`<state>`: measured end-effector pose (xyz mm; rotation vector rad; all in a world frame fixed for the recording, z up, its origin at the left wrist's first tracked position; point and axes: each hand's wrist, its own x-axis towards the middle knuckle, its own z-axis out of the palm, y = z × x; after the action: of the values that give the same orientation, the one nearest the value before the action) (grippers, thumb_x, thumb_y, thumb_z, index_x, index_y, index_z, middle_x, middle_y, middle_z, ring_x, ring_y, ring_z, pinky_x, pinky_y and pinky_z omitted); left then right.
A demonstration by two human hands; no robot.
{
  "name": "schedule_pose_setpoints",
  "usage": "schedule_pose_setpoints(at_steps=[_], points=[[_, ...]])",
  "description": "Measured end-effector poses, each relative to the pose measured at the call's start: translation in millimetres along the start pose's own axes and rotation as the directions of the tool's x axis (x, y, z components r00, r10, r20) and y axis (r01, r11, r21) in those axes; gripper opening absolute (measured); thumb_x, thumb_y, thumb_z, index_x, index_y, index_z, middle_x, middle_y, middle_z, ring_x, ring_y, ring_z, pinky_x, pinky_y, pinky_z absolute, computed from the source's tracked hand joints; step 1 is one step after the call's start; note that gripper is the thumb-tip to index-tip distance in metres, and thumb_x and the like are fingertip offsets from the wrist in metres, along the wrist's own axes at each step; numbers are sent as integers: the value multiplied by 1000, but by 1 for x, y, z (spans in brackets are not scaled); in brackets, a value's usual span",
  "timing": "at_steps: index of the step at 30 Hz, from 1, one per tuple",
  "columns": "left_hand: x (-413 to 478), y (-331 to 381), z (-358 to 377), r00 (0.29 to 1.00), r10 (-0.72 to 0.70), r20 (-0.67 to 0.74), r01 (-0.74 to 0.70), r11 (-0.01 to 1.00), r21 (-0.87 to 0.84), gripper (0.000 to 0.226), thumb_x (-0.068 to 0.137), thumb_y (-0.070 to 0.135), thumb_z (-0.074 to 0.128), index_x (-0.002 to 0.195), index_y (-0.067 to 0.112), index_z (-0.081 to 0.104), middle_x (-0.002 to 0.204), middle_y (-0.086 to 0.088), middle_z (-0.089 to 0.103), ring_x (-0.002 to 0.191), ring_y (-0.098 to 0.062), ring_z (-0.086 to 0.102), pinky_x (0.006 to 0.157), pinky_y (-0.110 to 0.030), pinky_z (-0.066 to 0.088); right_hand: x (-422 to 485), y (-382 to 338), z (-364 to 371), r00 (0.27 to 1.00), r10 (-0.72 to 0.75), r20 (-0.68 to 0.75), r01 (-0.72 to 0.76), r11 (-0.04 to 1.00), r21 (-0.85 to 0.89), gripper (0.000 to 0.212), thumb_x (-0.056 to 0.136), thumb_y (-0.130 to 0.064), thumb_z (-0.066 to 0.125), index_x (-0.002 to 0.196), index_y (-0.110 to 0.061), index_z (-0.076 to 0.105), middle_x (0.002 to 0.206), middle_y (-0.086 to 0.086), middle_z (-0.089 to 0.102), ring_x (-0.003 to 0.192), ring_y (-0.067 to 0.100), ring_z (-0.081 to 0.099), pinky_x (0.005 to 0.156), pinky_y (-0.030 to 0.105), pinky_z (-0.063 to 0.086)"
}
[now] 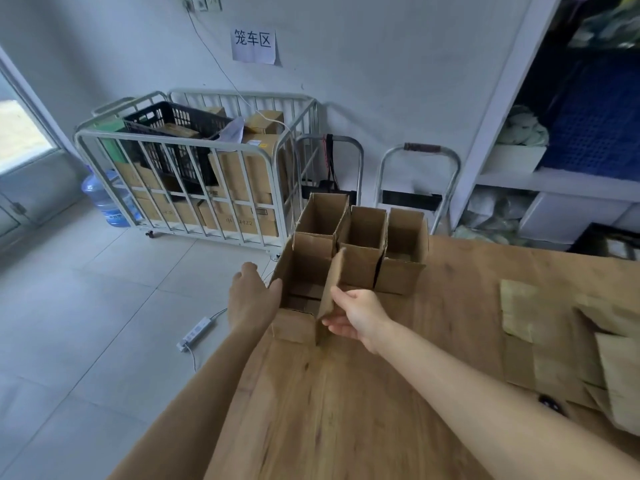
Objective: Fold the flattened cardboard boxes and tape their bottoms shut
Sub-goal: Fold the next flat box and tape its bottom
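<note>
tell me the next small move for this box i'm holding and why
Probably nudge the near box a little right, snug against the three standing boxes, then release. It sits at the table's left edge; your left hand lies flat on its left wall and your right hand pinches its raised flap.

The cardboard boxes (360, 244) are plain brown. The table (346, 410) has light brown wood grain. The crate (173, 133) is black.
</note>
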<state>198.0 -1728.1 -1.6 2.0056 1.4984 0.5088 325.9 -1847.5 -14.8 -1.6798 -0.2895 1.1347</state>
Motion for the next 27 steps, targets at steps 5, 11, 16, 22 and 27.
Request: schedule_pose_setpoints(at_steps=[5, 11, 16, 22, 27], points=[[-26, 41, 6, 959, 265, -102, -251, 958, 138, 44, 88, 23, 62, 127, 10, 46, 130, -11, 49, 122, -29, 42, 102, -43, 40, -23, 4, -41, 995, -43, -91, 39, 998, -46, 20, 99, -27, 52, 110, -12, 57, 101, 10, 68, 85, 24, 71, 74, 31, 61], [-74, 100, 39, 901, 434, 4, -431, 893, 125, 38, 89, 24, 61, 125, 16, 51, 132, -6, 48, 129, -26, 38, 105, -41, 39, -64, 9, -137, 964, -133, -230, 115, 989, -91, 16, 97, -9, 51, 110, -8, 60, 97, 14, 68, 81, 26, 71, 73, 34, 60], [-136, 146, 90, 865, 472, 171, -485, 873, 43, 37, 89, 18, 56, 126, 12, 52, 135, -8, 46, 126, -28, 39, 101, -39, 41, -109, 30, -234, 908, -159, -389, 107, 983, -152, 17, 95, -4, 48, 104, -5, 63, 95, 13, 69, 73, 20, 67, 68, 33, 57], [-227, 195, 166, 794, 417, 442, -467, 884, 6, 51, 90, 27, 60, 137, 12, 46, 141, -5, 44, 127, -20, 44, 99, -28, 40, -143, 81, -363, 780, -194, -595, -82, 911, -405, 21, 93, -8, 50, 105, -11, 68, 106, 7, 69, 99, 26, 63, 87, 40, 53], [-282, 223, 222, 716, 211, 665, -172, 977, -125, 61, 86, 28, 59, 143, 15, 41, 143, -2, 47, 120, -17, 50, 95, -27, 41, -167, 121, -444, 709, -124, -694, -321, 819, -475, 39, 88, -13, 53, 127, -9, 57, 125, 14, 59, 115, 33, 56, 90, 35, 49]])
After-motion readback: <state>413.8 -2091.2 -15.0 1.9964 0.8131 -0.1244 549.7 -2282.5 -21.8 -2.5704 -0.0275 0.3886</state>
